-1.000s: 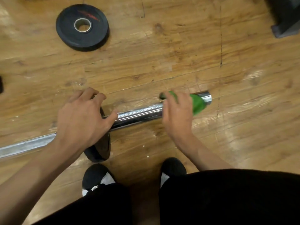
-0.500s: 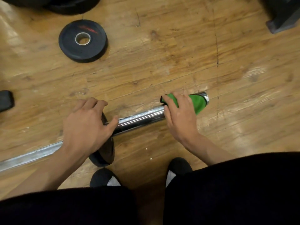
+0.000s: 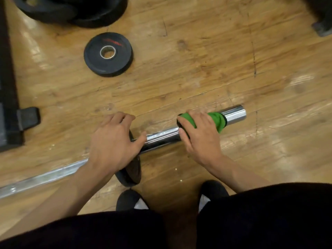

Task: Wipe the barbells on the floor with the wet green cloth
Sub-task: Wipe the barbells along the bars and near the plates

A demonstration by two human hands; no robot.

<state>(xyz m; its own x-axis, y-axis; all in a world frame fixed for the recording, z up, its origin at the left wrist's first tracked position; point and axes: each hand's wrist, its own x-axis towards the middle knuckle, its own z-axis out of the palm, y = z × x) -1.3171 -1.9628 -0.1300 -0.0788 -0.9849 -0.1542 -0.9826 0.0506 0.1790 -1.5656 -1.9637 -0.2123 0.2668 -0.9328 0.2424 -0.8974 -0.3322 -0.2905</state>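
Head view: chrome barbell (image 3: 161, 137) is laid on the worn wooden floor (image 3: 197, 69), lower left to upper right, with the smooth round sleeve end left bare. The green cloth (image 3: 216, 119), soft and bunched, is wrapped round the sleeve and clasped by the right hand (image 3: 199, 135), grip closed on cloth and bar. The left hand (image 3: 113, 142) is curled over the rim of the black mounted plate (image 3: 131, 173), thumb on the sleeve. A loose plate (image 3: 108, 54), black disc with a metal-lined hole, is laid flat further off.

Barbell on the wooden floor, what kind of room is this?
Probably a gym: a steel barbell lies on the wooden floor, a loose black weight plate lies beyond it, and bigger plates are stacked farther back.
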